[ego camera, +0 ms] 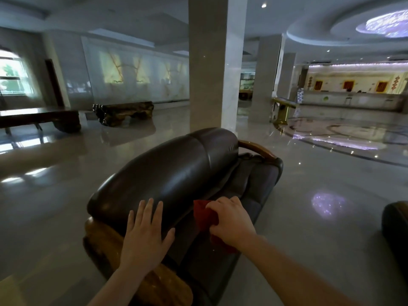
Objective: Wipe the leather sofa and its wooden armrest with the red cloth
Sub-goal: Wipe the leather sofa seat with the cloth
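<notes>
A dark brown leather sofa [176,171] stretches away from me in the middle of the view. Its near wooden armrest [106,241] curves under my left forearm, and the far wooden armrest [258,149] shows at the other end. My left hand [145,233] lies flat with fingers spread on the near end of the backrest. My right hand [231,219] presses the crumpled red cloth [204,214] against the crease between backrest and seat. Part of the cloth is hidden beneath the hand.
Glossy tiled floor surrounds the sofa. A large pillar [214,65] stands just behind its far end. Dark wooden benches [123,112] sit at the back left. Another dark seat [396,230] pokes in at the right edge. A reception counter [353,98] is far right.
</notes>
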